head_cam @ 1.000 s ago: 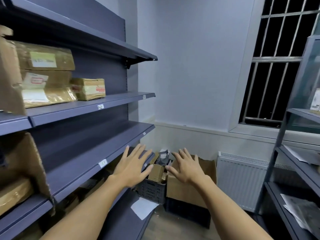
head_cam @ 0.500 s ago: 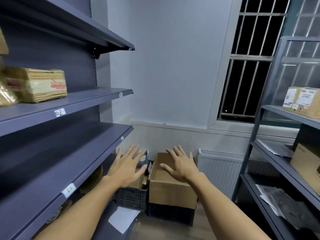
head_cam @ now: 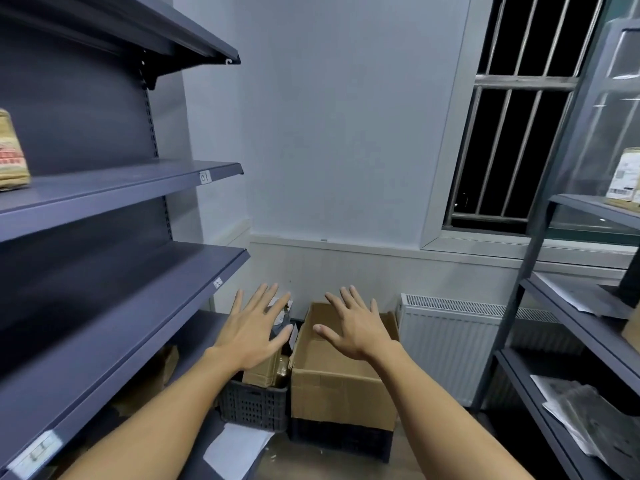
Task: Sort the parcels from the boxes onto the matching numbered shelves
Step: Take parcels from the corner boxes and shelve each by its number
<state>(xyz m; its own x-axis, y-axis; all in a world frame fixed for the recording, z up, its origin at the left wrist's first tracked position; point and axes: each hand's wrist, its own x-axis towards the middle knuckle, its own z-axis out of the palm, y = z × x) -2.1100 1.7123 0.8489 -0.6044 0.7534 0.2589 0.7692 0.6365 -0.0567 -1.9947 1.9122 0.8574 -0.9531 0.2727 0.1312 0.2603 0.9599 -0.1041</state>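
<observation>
Both arms reach out, most likely to pick the next parcel. The left hand [head_cam: 254,329] is flat with fingers spread wide and holds nothing. Just below it sits a black crate [head_cam: 254,407] with brown parcels [head_cam: 266,370] inside. The right hand [head_cam: 356,329] is spread the same way, empty, over a box [head_cam: 339,386]. Numbered shelves [head_cam: 138,188] stand left of both hands.

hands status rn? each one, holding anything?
Left hand: open, fingers spread, holding nothing, held out above the dark crate.
Right hand: open, fingers spread, holding nothing, held out above the cardboard box.
</observation>
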